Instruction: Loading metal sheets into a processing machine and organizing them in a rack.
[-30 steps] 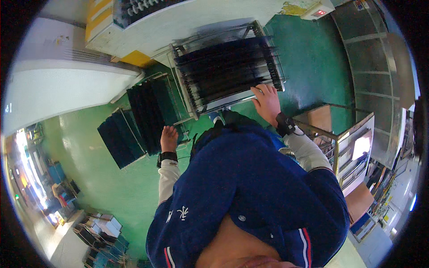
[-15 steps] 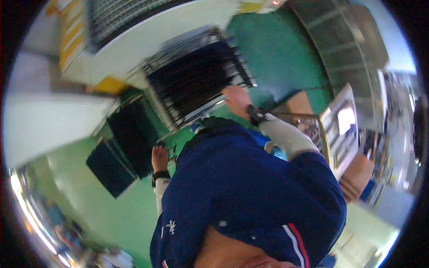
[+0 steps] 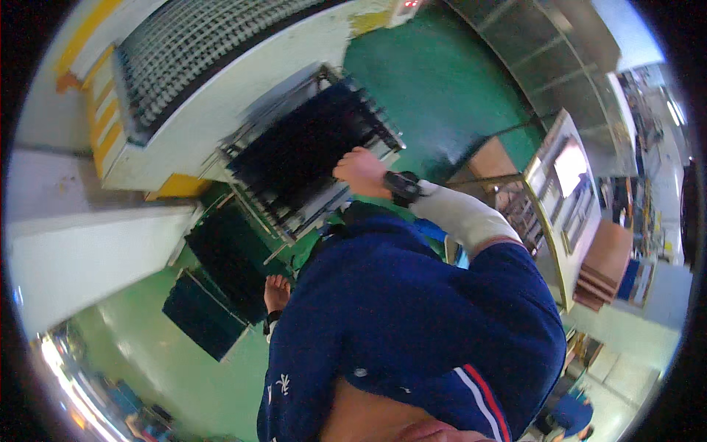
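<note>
My right hand [image 3: 361, 173], with a dark watch on its wrist, is over the near right part of a metal rack [image 3: 305, 221]. Its fingers are curled, and whatever lies under them is hidden. A dense row of black sheets or panels [image 3: 302, 136] fills this rack. Lower down, on the left of my body, hangs my left hand [image 3: 278, 293]. Its fingers are slightly bent and apart, and I see nothing in them. Beside it stands another rack with dark panels [image 3: 228, 254].
A large pale machine [image 3: 243, 110] with a bed of rollers [image 3: 206, 55] stands beyond the rack. To the right are a cart [image 3: 545, 214] with a sloped top and stacked brown boards [image 3: 605, 261]. Another dark panel stack [image 3: 202, 313] stands at the left. A person [image 3: 571, 416] is at the lower right.
My right hand has moved left, inward from the rack's right corner. My left hand has dropped lower, closer to my body. The whole view has turned somewhat.
</note>
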Motion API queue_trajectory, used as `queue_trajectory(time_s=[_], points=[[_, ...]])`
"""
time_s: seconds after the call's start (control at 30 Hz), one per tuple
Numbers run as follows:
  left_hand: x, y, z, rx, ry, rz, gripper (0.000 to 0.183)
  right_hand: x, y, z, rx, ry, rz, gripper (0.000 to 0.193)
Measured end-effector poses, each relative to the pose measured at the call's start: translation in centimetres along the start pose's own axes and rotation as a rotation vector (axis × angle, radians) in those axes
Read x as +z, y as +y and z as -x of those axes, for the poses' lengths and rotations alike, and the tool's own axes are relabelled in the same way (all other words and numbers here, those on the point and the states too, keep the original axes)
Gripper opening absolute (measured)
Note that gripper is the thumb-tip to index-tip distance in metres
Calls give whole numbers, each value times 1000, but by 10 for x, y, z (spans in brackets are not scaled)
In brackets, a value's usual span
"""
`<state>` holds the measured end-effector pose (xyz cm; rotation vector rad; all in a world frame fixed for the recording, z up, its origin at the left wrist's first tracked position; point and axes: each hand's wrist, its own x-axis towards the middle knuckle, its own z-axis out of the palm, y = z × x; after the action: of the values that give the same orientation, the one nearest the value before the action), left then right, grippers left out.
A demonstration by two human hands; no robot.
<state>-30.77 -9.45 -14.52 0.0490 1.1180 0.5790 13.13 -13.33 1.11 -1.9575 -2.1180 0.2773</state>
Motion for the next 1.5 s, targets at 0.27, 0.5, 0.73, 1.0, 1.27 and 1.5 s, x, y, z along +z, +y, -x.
queue_trajectory(time_s=[0.27, 0.5, 0.73, 1.0, 1.27, 1.5], points=[[-36, -12, -38, -14, -153, -18, 27, -208, -13, -22, 49, 256, -189, 12], [-14, -37, -38, 106, -56, 52, 20, -216, 83, -55, 408, 567, -1161, 18], [-17, -84, -32, 187, 179, -8, 17, -157, 175, -135, 362, 256, -2043, 18], [13, -138, -10, 547, 427, -486, 24, -104, 215, -271, 556, 422, -2182, 13], [83, -145, 39, 475, 618, -998, 31, -120, 227, -355, 476, -5, -1912, 16], [43, -189, 10, 543, 639, -926, 34, -124, 215, -392, 175, 345, -573, 27]])
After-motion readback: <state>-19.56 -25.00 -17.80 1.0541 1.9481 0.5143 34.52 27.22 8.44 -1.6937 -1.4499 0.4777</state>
